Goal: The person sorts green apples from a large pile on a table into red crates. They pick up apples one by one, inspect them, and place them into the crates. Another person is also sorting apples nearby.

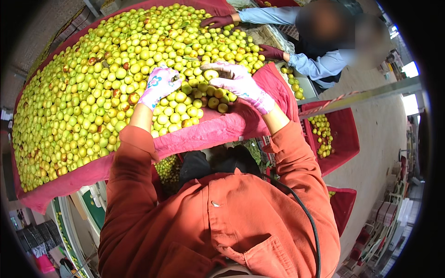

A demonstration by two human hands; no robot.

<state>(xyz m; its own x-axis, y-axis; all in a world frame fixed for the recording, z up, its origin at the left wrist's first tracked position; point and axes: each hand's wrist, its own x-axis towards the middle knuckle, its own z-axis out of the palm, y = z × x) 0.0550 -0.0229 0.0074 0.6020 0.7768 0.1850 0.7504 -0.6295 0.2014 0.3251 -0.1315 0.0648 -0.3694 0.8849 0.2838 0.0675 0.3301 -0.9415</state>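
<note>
A large heap of small yellow-green fruits, some with brown patches, covers a table draped in pink-red cloth. My left hand, in a pale pink flowered glove, rests over the heap with its fingers curled; whether a fruit is inside them cannot be seen. My right hand, gloved alike, has its thumb and fingers around one yellow-green fruit. Between and below my hands lie darker, shaded fruits, beside a bare patch of the cloth.
Across the table a co-worker's two dark-red gloved hands touch the heap's edge. A metal bar juts out at right, above a red-lined crate holding fruits. Another red crate stands nearer. A conveyor carries fruits at lower left.
</note>
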